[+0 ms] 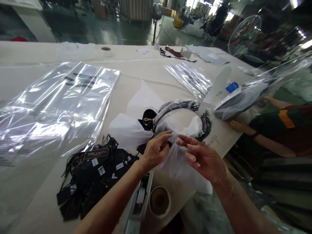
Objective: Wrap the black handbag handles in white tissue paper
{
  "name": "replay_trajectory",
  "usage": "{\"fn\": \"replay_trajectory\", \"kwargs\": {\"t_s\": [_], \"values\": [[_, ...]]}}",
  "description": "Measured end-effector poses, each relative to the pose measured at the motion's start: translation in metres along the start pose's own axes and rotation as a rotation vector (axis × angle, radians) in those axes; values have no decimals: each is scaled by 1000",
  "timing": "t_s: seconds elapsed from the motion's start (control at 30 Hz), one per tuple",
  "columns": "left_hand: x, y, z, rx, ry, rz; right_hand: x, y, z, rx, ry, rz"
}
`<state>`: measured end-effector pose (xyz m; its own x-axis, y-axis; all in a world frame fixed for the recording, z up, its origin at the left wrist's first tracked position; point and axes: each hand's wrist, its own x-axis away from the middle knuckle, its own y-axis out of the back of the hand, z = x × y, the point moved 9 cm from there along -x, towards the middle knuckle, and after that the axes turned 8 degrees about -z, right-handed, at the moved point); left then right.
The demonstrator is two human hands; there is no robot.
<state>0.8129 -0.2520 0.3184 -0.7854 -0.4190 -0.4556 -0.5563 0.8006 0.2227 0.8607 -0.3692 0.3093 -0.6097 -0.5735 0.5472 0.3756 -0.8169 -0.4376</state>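
Black handles (207, 125) in clear plastic arch up from a bag that is largely covered by thin white wrapping (187, 169). At its left end are a black strap (149, 114) and a gold-coloured clasp (147, 120). My left hand (157, 149) is closed, fingertips pinching the white wrapping just below the handles. Facing it, fingertips close together, is my right hand (204, 157); a small whitish bit shows at its fingers, too small to name. The part of the bag beneath both hands is hidden.
Black hang tags (97, 172) lie piled at left, near a tape dispenser (138, 198) and a tape roll (159, 201). Clear plastic bags (73, 97) cover the table's left. At right, a co-worker's hand (240, 126) is beside a plastic-covered dark item (239, 100).
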Motion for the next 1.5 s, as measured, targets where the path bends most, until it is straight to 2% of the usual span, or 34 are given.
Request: {"fn": "replay_trajectory", "kwargs": {"t_s": [0.07,0.1,0.23,0.3,0.4,0.5,0.63,0.77,0.87,1.0,1.1,1.17,1.27,1.33,1.43,1.5], "values": [[-1,3,0,76,195,-47,2,0,-1,-22,45,32],[-1,-1,1,117,311,-32,3,1,-1,-29,65,41],[3,-26,12,385,748,58,7,0,-3,-21,134,79],[4,-35,19,452,894,60,11,-1,-6,4,156,104],[3,-43,26,337,998,108,16,2,-18,65,128,130],[0,-46,26,195,1020,153,20,6,-35,145,46,164],[-7,-51,22,80,981,159,28,7,-48,196,5,218],[-12,-59,20,91,985,156,47,-2,-54,296,6,332],[-11,-57,19,150,1013,150,64,-6,-54,331,28,413],[11,-46,7,307,1015,214,70,8,-41,271,137,297],[40,-44,-11,475,965,330,70,16,-44,272,157,255],[62,-43,-15,525,994,340,70,18,-49,286,165,247],[87,-42,-13,553,1069,232,73,17,-57,275,159,219],[93,-35,-11,562,1057,75,75,15,-64,213,135,183],[98,-10,-15,579,943,-191,75,16,-76,-61,74,87],[111,10,-18,591,889,-293,75,23,-89,-306,3,9]]}}
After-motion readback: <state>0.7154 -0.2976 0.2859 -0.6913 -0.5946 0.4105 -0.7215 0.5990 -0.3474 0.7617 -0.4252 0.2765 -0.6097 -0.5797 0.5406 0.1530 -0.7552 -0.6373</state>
